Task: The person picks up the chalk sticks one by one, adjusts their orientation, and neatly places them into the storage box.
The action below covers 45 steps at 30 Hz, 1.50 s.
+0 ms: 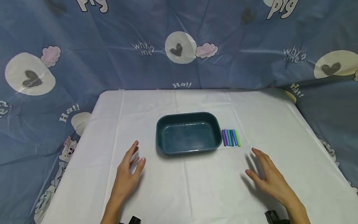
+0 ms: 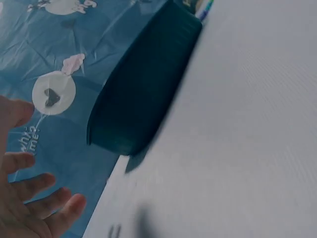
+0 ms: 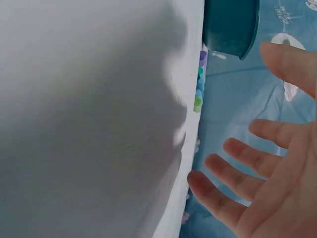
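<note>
A dark teal rectangular tray (image 1: 190, 152) with rounded corners sits in the middle of the white-covered table; nothing lies inside it. Close against its right side is a row of several short coloured sticks (image 1: 231, 137) in purple, teal, blue and green, side by side. My left hand (image 1: 127, 177) hovers to the left of the tray and nearer to me, fingers spread and holding nothing. On the other side, my right hand (image 1: 269, 177) is held over the cloth, nearer than the sticks, its fingers extended and the palm bare. Both wrist views show relaxed, parted fingers.
A white cloth (image 1: 156, 193) with fold lines covers the table. Behind and along both sides hangs a blue printed fabric (image 1: 117, 62) with hearts, clouds and lettering. Black straps (image 1: 275, 217) show at the wrists.
</note>
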Motion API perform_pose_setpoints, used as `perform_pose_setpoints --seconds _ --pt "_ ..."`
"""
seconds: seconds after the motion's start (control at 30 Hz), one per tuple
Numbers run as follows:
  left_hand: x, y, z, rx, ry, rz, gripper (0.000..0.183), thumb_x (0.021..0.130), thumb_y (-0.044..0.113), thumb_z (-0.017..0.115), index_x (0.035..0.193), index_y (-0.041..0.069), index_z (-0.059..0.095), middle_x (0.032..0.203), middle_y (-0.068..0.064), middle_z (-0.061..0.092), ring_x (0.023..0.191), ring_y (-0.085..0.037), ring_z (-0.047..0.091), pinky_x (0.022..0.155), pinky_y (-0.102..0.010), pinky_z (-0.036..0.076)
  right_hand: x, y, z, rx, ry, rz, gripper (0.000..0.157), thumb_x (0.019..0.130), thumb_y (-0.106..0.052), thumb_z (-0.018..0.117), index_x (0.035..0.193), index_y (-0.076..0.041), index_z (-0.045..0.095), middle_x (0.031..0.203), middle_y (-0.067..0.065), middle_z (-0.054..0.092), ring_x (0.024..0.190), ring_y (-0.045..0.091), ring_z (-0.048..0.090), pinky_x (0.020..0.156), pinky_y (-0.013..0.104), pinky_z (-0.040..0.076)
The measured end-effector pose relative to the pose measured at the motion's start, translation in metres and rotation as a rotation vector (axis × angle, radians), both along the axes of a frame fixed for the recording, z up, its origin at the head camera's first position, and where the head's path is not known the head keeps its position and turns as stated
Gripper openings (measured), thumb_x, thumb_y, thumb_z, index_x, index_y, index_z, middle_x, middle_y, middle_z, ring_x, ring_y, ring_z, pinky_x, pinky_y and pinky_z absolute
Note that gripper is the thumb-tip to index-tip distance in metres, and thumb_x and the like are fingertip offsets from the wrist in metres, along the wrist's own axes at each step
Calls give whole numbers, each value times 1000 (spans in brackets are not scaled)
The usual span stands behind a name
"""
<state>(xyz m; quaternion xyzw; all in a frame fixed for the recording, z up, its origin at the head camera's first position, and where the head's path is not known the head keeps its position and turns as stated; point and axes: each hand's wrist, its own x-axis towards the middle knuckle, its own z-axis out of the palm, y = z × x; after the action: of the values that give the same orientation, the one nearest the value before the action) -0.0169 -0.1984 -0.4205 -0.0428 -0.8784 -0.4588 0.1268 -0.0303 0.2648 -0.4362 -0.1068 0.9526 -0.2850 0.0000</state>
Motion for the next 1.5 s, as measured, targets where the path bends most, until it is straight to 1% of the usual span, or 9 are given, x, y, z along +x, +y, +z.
perform_pose_setpoints --seconds 0.2,0.33,0.43,0.6,0.8,1.0,1.23,1.4,1.5 --pt "-4 16 25 138 -31 -26 60 88 15 54 140 20 25 141 -3 34 125 -28 40 92 -35 46 -3 -2 -1 -1 1 -4 79 80 -40 62 142 -31 13 140 5 28 109 30 48 79 50 45" --pt "-12 22 31 204 -59 -5 57 89 17 53 140 17 26 141 -10 35 124 -29 41 92 -40 44 -6 -3 0 0 -14 -3 79 80 -40 62 141 -34 11 139 4 29 105 30 51 77 48 47" --pt "-21 25 27 271 -68 -2 56 90 19 52 139 20 27 141 -7 35 125 -27 40 94 -41 43 -10 -4 1 -8 -20 0 79 80 -39 62 141 -35 11 139 5 29 103 31 52 75 48 48" --pt "-38 25 5 346 -74 -5 55 89 21 54 138 25 29 140 -3 36 125 -26 40 97 -37 42 -15 -4 2 -22 -11 -2 79 80 -38 62 141 -35 12 138 6 31 105 31 51 76 48 48" --pt "-45 28 -10 358 -85 4 56 88 24 56 137 27 30 140 -7 37 125 -27 41 96 -39 44 -17 -5 0 -20 -14 3 78 81 -38 62 141 -33 12 138 4 32 112 26 47 79 45 48" --pt "-47 31 -14 377 -103 -14 56 87 25 56 137 26 30 140 -8 36 125 -28 40 96 -44 42 -21 -5 -2 -20 17 26 78 81 -36 63 141 -30 14 137 5 34 113 21 46 80 36 49" --pt "-46 40 4 417 -167 -23 58 87 20 56 138 20 28 141 -7 34 127 -31 37 99 -47 39 -31 -5 -3 -27 11 52 76 82 -35 62 142 -28 14 136 7 35 111 22 48 78 37 50" --pt "-52 37 -16 378 -143 -25 58 86 29 57 137 29 28 142 -5 33 127 -27 38 97 -44 42 -42 -3 -3 -40 -21 76 75 83 -35 60 142 -25 15 136 9 33 107 25 50 77 39 50" --pt "-52 37 -22 359 -143 -10 58 86 32 57 136 34 29 141 -1 34 126 -23 39 95 -43 44 -48 -3 -4 -41 -29 90 74 83 -36 59 142 -24 16 136 10 34 105 25 52 75 36 51"
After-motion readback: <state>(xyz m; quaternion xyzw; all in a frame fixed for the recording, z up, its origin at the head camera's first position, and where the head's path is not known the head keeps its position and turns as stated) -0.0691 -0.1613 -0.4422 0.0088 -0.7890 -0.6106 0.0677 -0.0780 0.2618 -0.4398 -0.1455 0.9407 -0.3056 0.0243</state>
